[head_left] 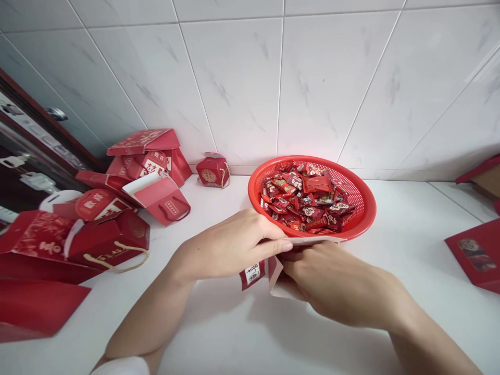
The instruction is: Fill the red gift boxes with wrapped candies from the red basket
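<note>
A small open paper gift box (pixel 287 287), pale inside, is in front of the basket. My left hand (pixel 238 242) is closed on its left edge, thumb along the upper flap. Beneath that hand a red and white wrapped sweet (pixel 253 274) shows; whether it is held or lying there I cannot tell. My right hand (pixel 332 276) reaches into the box opening, and its fingertips are hidden inside. Just behind both hands stands a red plastic basket (pixel 367 211), with many red-wrapped sweets (pixel 307 195) heaped in it.
Several red gift boxes (pixel 105 239) with rope handles crowd the left side. One small closed red box (pixel 211 171) stands near the tiled wall (pixel 234 78). At the right edge is another red box (pixel 476 255) with a window. Everything rests on a white countertop (pixel 219 333).
</note>
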Motion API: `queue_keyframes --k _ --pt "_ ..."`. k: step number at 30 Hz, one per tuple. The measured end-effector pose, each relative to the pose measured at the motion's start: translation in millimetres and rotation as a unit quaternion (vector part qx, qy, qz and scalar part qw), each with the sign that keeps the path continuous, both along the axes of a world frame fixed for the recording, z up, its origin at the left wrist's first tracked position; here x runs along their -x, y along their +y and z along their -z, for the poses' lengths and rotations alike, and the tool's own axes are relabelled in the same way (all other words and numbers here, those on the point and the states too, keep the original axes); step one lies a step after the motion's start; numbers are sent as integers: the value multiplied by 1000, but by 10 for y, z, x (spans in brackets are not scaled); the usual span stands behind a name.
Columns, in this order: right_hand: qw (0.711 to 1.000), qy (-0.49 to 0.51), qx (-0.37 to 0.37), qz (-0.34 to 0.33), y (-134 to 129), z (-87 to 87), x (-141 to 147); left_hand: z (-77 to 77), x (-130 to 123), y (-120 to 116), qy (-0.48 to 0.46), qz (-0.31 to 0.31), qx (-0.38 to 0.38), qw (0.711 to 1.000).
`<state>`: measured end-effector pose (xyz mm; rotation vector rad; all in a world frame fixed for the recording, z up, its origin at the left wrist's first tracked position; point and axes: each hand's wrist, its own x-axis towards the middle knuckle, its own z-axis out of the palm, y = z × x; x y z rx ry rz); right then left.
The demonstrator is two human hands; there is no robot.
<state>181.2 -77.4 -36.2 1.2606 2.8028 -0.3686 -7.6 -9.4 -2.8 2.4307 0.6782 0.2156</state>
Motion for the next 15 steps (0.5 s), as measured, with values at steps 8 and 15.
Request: queue_keyframes --k 8,15 --pt "996 77 55 2 31 -83 -87 -6 -5 13 -8 -11 28 1000" --pt "959 260 54 100 -13 -283 -227 47 -4 58 -167 -163 -14 972"
